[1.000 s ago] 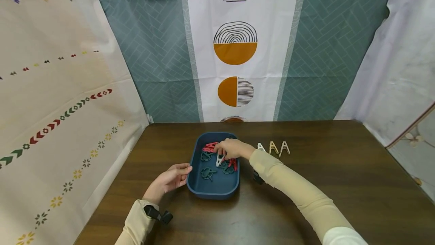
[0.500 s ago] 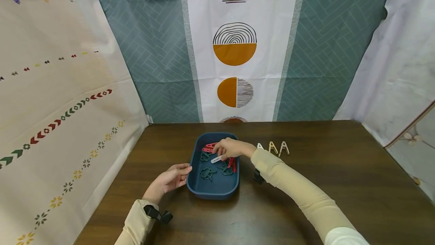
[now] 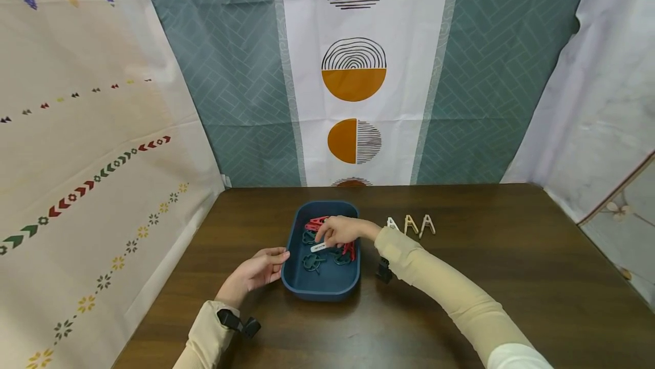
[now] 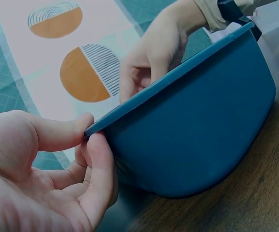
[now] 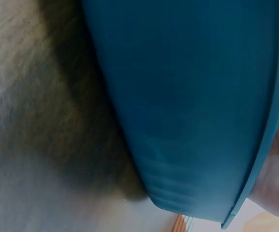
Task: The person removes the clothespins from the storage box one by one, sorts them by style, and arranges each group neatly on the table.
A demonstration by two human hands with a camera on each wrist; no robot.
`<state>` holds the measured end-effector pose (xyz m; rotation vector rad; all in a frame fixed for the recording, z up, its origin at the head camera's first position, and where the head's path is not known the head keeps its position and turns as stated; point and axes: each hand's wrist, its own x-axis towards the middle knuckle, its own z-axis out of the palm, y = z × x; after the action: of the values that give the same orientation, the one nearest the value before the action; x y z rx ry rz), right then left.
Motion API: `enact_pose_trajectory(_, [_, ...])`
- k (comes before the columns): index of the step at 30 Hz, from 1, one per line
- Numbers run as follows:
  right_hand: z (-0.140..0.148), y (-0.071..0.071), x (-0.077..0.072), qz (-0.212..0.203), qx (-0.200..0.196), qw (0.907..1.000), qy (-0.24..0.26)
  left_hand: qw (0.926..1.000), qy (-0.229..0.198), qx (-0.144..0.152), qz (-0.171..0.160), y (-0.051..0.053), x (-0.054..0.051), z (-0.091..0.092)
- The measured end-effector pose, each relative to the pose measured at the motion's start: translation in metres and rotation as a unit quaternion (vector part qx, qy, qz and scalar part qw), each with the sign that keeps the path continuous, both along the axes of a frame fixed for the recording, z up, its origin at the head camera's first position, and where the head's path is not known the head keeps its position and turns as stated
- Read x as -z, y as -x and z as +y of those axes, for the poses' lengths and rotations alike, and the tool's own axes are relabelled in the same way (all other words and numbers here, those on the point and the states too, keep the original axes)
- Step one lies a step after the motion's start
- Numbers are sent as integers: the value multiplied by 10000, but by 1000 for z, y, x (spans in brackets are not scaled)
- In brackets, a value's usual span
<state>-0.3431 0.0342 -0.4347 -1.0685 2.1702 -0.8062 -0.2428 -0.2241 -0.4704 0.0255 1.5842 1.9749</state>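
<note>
A dark blue plastic tub [image 3: 319, 294] stands on the table. My left hand [image 3: 260, 268] pinches its left rim between thumb and fingers, plain in the left wrist view. My right hand [image 3: 345, 231] reaches inside from the right, its fingers pinching a white clothespin [image 3: 318, 247] low in the tub. Around it lie red clothespins [image 3: 315, 223] and dark green ring-shaped clips [image 3: 311, 262], partly hidden by the right hand. In the right wrist view the tub's outer wall [image 5: 187, 106] hides the fingertips and what they hold.
To the right of the tub, a white clothespin [image 3: 392, 223], a cream one [image 3: 411, 224] and another pale one [image 3: 427, 225] lie in a row on the brown wooden table [image 3: 491, 255]. A patterned cloth [image 3: 353, 90] hangs behind the table.
The white clothespin has turned from steep to nearly level and shifted left and nearer within the tub, moving with the right hand's fingers. The left hand keeps its place on the rim.
</note>
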Motion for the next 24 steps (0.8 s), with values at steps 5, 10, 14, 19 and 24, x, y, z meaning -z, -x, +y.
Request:
enact_pose_trajectory(5, [-1,0,8,-1147,253,9927,265,10000,25,2,-27,0,1,0])
enact_pose_trajectory(10, [-3,-3,12,-2374,598,9684,470,10000,28,43,-25,-1,1,0])
enact_pose_trajectory(14, [-5,-5,13,-2620,995,9585,530,10000,20,63,-20,0,1,0])
enact_pose_trajectory(19, [-6,-5,8,-2087,1307,9688,296,10000,-18,37,-5,0,-1,0])
enact_pose_trajectory(24, [-5,-6,3,-431,809,9954,-281,10000,-13,27,-32,-1,-1,1])
